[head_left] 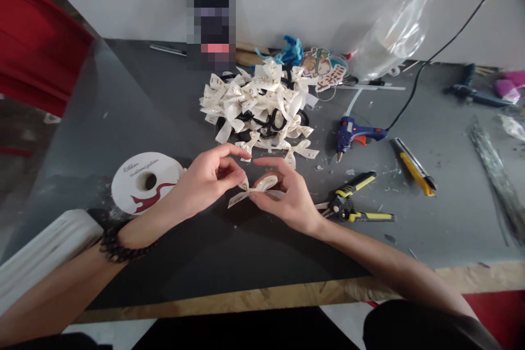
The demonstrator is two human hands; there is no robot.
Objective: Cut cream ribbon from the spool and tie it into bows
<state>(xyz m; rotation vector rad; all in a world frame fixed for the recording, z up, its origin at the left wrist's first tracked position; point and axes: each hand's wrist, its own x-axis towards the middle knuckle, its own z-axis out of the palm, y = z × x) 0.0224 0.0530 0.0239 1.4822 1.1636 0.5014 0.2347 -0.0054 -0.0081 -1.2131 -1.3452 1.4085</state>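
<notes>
A cream ribbon bow (267,184) with printed marks is held between both my hands above the dark table. My left hand (213,175) pinches the bow's left loop between thumb and fingers. Closed around its right side, my right hand (287,191) has the thumb near the knot. One ribbon tail points out to the lower left. Just beyond my fingers lies a heap of similar cream bows (258,98) with black bands among them. A white ribbon spool (143,180) lies by my left forearm, partly covered by it.
Right of my hands lie wire strippers (344,202), a yellow utility knife (414,167) and a blue glue gun (355,134) with a black cord. A clear plastic bag (394,38) and blue fuzzy pieces (291,50) are at the back. The table's wooden edge (246,303) runs in front.
</notes>
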